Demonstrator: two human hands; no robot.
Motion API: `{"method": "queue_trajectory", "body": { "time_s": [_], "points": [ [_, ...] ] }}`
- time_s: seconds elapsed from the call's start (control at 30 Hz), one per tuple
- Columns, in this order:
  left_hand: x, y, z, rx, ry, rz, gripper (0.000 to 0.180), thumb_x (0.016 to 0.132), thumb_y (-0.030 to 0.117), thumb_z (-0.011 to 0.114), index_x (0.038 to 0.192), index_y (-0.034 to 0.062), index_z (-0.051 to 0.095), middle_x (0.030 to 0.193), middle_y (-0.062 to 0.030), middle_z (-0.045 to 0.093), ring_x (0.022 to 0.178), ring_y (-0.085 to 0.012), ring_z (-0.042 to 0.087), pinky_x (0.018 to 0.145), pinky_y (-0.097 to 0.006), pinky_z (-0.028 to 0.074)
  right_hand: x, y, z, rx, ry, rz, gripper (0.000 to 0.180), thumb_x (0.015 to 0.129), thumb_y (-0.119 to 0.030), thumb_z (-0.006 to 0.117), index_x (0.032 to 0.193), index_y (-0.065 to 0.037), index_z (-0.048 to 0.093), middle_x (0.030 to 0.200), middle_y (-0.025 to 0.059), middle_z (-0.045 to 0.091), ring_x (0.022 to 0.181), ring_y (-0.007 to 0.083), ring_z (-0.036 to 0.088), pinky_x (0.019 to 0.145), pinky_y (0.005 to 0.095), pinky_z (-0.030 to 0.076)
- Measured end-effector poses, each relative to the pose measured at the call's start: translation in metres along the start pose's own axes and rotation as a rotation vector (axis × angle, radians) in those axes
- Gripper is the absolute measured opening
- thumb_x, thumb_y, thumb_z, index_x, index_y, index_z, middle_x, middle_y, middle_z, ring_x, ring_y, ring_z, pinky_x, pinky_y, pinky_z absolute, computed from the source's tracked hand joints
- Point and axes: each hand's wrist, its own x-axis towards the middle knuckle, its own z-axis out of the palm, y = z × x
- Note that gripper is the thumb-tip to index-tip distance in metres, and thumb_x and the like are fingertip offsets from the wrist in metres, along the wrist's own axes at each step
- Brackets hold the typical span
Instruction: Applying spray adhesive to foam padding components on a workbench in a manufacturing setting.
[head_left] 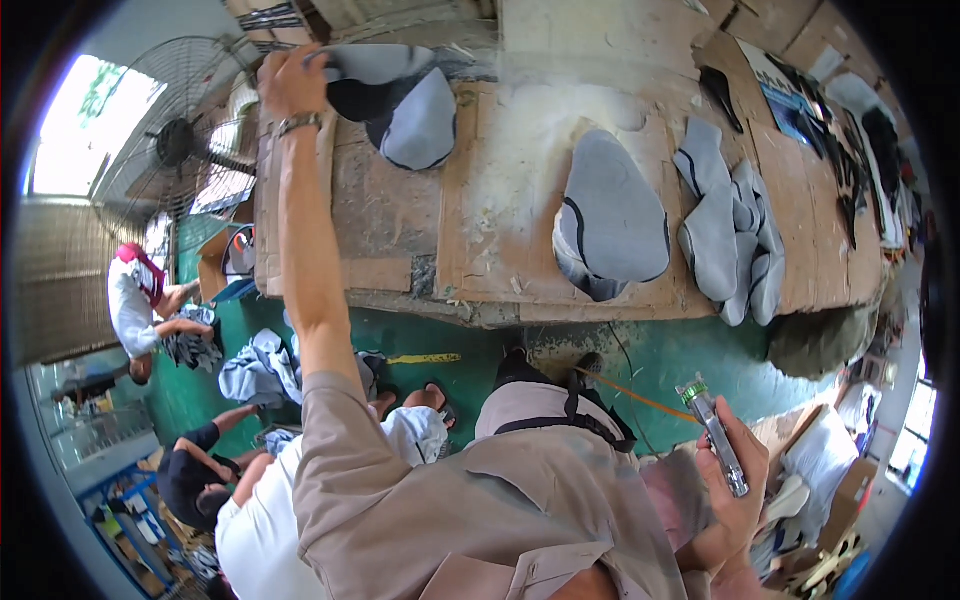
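At the far left of the cardboard-covered table, my left hand (292,82) reaches out with its fingers closed on the end of a grey fabric piece (385,62). Just below it lies a rounded grey piece (420,122), beside a black part. In my right hand (738,470), low on the right and off the table, is a metal spray gun (718,445) with a green ring at its head, gripped by the closed fingers. A stack of grey padded pieces (615,205) with black edging sits right of the middle. More folded grey pieces (710,240) lie farther right.
An orange hose (640,398) runs behind the spray gun. A large caged fan (178,142) stands left of the table (370,275). Several people sit or bend at the left, including one in white (130,310). Black strips (850,180) lie along the table's right side.
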Motion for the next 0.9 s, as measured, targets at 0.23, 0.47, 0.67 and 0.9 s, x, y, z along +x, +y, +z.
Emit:
{"method": "queue_trajectory", "body": {
  "time_s": [0.23,0.47,0.67,0.9],
  "points": [
    [-0.164,-0.08,0.09,0.452,-0.615,-0.179,0.048,0.094,0.022,0.065,0.143,0.0246,0.06,0.129,-0.0124,0.067,0.117,-0.0342,0.064,0.098,-0.049,0.05,-0.008,0.012,0.01,0.003,0.086,0.118,0.058,0.087,-0.011,0.073,0.14,0.007,0.061,0.098,0.0087,0.07,0.089,0.0144,0.064,0.083,0.0268,0.051],
    [-0.267,-0.009,0.089,-0.086,-0.433,-0.675,0.058,0.095,0.025,0.059,0.148,0.0028,0.049,0.147,-0.0223,0.055,0.134,-0.0415,0.055,0.114,-0.052,0.044,-0.002,0.007,0.019,-0.044,0.037,0.055,0.057,0.094,-0.015,0.069,0.145,0.006,0.056,0.106,0.0073,0.07,0.091,0.0119,0.064,0.082,0.0249,0.052],
    [-0.366,0.127,-0.002,-0.594,-0.428,-0.787,0.058,0.085,0.006,0.062,0.142,0.0105,0.057,0.138,-0.0221,0.062,0.129,-0.0414,0.057,0.109,-0.049,0.047,0.007,0.024,0.017,-0.116,-0.081,-0.081,0.056,0.094,-0.015,0.068,0.145,0.006,0.057,0.105,0.0071,0.07,0.09,0.0122,0.064,0.081,0.0252,0.052],
    [-0.576,0.158,-0.09,-0.685,-0.924,-0.851,0.039,0.084,0.019,0.063,0.122,0.0155,0.073,0.114,-0.0151,0.075,0.107,-0.0375,0.07,0.092,-0.045,0.057,-0.018,0.059,-0.017,-0.113,-0.119,-0.168,0.056,0.093,-0.014,0.068,0.144,0.006,0.057,0.104,0.0069,0.07,0.088,0.0126,0.064,0.08,0.0256,0.052]
  ]
}}
